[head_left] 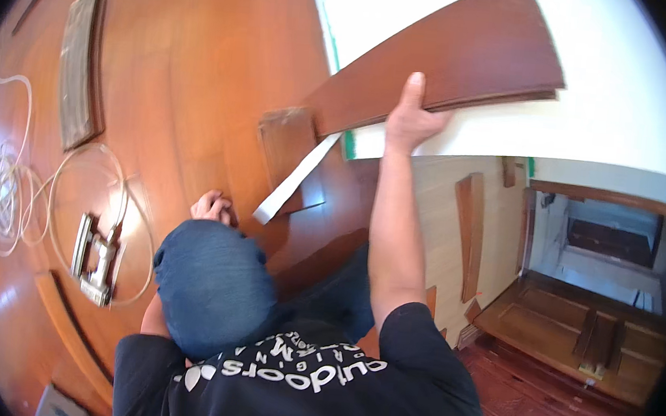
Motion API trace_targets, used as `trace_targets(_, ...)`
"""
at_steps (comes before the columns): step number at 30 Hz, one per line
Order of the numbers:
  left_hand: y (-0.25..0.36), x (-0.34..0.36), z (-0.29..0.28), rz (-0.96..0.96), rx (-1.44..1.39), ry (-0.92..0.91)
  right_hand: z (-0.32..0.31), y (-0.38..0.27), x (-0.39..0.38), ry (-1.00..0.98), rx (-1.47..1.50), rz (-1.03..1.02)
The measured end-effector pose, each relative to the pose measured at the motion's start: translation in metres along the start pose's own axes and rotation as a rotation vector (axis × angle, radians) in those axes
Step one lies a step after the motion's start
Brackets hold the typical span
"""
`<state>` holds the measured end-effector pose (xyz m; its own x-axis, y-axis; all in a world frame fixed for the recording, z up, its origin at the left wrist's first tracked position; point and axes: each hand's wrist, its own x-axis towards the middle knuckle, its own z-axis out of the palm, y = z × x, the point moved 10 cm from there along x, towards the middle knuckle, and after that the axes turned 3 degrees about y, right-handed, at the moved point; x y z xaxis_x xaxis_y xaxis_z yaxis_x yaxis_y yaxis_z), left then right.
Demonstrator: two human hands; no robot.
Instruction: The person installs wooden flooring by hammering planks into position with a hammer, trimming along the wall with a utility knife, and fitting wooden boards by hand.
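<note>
My right hand (416, 122) grips a long reddish-brown wooden floorboard (457, 60) by its near edge, thumb on top and fingers underneath. The board slants up to the right over a white surface, its lower left end close to the laid floor. Beside my raised, jeans-covered knee (215, 285) is my left hand (216, 207), fingers curled closed; whatever they may hold is hidden. A shorter wooden board piece (288, 137) lies by the floorboard's lower end. A narrow white strip (297, 181) slants across it toward my left hand.
On the wooden floor (195, 61) at left are a pneumatic nail gun (98, 263), its coiled clear hose (5, 195) and a stack of boards (81, 67). A long wooden strip (72, 336) lies nearer. At right, an opening shows a brown panelled door (545, 322).
</note>
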<state>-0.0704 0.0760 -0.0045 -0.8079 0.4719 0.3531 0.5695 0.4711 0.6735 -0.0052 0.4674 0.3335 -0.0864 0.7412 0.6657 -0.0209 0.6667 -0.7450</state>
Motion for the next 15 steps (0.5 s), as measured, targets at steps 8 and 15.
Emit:
trace_targets(8,-0.007,-0.006,0.007,-0.055,0.092,-0.17,-0.006,0.015,-0.002,0.017,0.039,0.065)
trace_targets(15,-0.005,-0.009,0.014,-0.052,0.084,-0.171,-0.053,0.079,-0.09,-0.141,-0.266,0.268)
